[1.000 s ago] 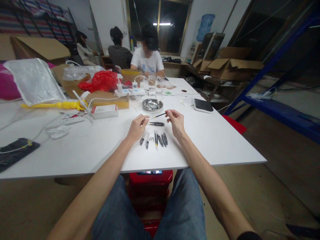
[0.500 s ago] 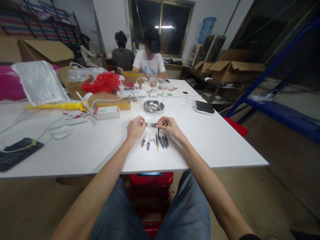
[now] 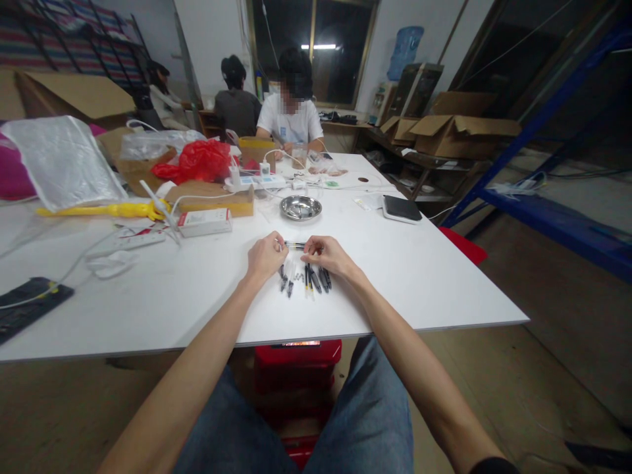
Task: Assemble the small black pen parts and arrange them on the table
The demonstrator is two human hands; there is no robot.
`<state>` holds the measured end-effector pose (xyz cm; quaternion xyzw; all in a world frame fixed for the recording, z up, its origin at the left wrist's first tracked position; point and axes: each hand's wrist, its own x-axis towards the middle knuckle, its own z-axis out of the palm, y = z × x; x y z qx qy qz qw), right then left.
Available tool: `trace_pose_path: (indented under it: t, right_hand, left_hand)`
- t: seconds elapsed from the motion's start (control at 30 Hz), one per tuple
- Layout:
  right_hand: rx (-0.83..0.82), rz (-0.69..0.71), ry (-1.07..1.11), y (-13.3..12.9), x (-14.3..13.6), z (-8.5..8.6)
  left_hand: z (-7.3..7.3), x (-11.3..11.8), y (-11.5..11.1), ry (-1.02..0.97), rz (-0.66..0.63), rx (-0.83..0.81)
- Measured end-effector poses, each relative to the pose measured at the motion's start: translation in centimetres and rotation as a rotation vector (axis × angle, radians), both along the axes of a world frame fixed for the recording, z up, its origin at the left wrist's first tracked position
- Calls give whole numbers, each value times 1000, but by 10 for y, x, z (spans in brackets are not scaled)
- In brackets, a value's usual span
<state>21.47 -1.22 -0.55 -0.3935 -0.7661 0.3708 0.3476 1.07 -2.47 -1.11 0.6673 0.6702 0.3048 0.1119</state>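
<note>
Thin dark pen refills [image 3: 295,245] stretch sideways between my two hands above the white table. My left hand [image 3: 266,257] is closed, with thumb and fingers pinched at their left end. My right hand [image 3: 326,255] is curled at their right end, its thumb low over the tops of two dark refills with yellow bands [image 3: 309,280]; its fingertips are partly hidden. Below the hands lie clear pen barrels with black ends [image 3: 290,286], small metallic pieces [image 3: 299,277] and several dark grey pen parts [image 3: 316,282], set roughly side by side.
Beyond my hands stands a round metal dish [image 3: 301,208]. A black-topped device [image 3: 401,209] lies to its right. Leftward are a white box [image 3: 205,222], a power strip [image 3: 257,181], a red bag [image 3: 197,161] and cables. A person in white [image 3: 291,122] sits across the table.
The dark refill under my right hand has come down beside the other one, and the two now lie side by side. My right hand has shifted slightly left. The view has turned a little.
</note>
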Motion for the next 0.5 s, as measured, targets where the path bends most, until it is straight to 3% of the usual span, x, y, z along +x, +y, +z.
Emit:
trace_pose_path:
  t: [0.2, 0.5]
  right_hand:
    - [70, 23, -84, -3, 0, -1]
    - [43, 22, -114, -2, 0, -1]
  left_hand:
    - [-1, 0, 0, 11, -33, -20]
    - [-2, 1, -2, 12, -61, -51]
